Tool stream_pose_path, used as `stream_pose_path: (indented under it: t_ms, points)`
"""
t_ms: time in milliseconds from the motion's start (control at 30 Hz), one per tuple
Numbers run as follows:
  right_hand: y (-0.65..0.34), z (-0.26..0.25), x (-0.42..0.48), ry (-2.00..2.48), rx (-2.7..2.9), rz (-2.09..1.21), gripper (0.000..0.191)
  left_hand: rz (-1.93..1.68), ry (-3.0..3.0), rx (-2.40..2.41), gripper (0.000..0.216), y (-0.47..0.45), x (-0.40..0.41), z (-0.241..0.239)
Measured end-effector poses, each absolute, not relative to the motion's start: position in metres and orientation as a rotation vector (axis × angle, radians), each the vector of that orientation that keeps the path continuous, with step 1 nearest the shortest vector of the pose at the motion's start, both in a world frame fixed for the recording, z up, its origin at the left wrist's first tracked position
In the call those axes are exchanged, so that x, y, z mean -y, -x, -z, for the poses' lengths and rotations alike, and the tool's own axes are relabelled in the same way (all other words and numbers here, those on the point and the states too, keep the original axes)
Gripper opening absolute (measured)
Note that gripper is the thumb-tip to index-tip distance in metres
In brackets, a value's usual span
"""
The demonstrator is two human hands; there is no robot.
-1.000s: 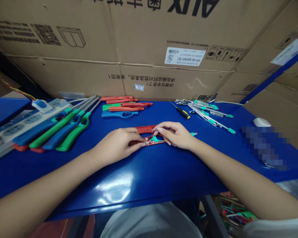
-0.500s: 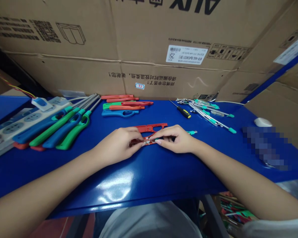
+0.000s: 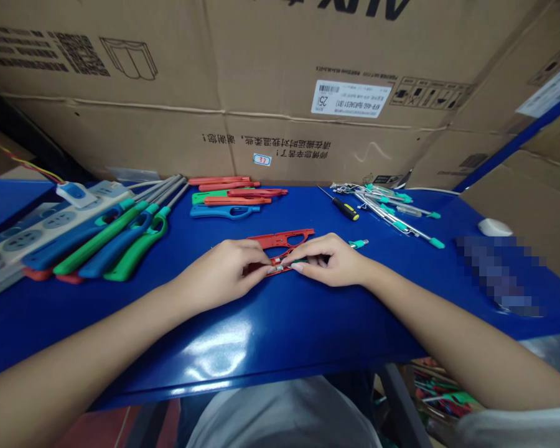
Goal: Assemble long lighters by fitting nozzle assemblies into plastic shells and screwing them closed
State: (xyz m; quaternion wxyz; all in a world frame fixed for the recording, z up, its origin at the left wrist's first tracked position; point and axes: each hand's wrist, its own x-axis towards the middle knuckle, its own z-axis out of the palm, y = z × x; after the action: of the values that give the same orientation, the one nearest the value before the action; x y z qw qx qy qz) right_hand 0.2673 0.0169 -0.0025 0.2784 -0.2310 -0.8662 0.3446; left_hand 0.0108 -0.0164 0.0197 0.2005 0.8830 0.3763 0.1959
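Note:
Both of my hands meet over a red lighter handle half [image 3: 287, 269] lying on the blue table. My left hand [image 3: 240, 264] is closed on its left end, fingers and thumb pinching near small metallic inner parts. From the other side my right hand [image 3: 329, 260] pinches at the same shell, thumb and index fingertips at a small part I cannot make out. Just behind lies a second red handle half [image 3: 280, 239], with an oval trigger opening. A teal-and-metal piece [image 3: 358, 244] shows beyond my right knuckles. My fingers cover much of the shell's inside.
Several assembled long-nosed lighters [image 3: 130, 249] lie left against a power strip [image 3: 58, 221]. Loose handle halves [image 3: 233, 202] rest at the back, with a screwdriver [image 3: 345, 208] and metal lighter tubes [image 3: 392, 214] to their right. A large cardboard sheet [image 3: 270, 81] stands behind; a white object [image 3: 494, 228] sits right.
The hands stay at the red handle half with only slight finger movement. The whole view has shifted a little; nothing has plainly been picked up or let go.

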Motion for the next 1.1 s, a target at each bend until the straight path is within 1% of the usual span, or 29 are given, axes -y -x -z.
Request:
stream_pose_path:
  t_ms: [500, 800, 933, 1100]
  points:
    - [-0.2674, 0.0029, -0.0171, 0.662, 2.321, -0.932, 0.028, -0.569, -2.326, -1.149, 0.015, -0.0133, 0.0159, -0.0171]
    - [-0.2673, 0.003, -0.0177, 0.637, 2.333, -0.916, 0.027, -0.613, -2.323, -1.171, 0.017, -0.0143, 0.0174, -0.016]
    - [-0.2675, 0.0018, -0.0172, 0.663, 2.326, -0.944, 0.028, -0.61, -2.339, -1.161, 0.023, -0.0128, 0.0177, -0.0175]
    - [-0.267, 0.0035, -0.0196, 0.739, 2.194, -1.084, 0.029, -0.596, -2.318, -1.165, 0.019, -0.0112, 0.015, -0.0141]
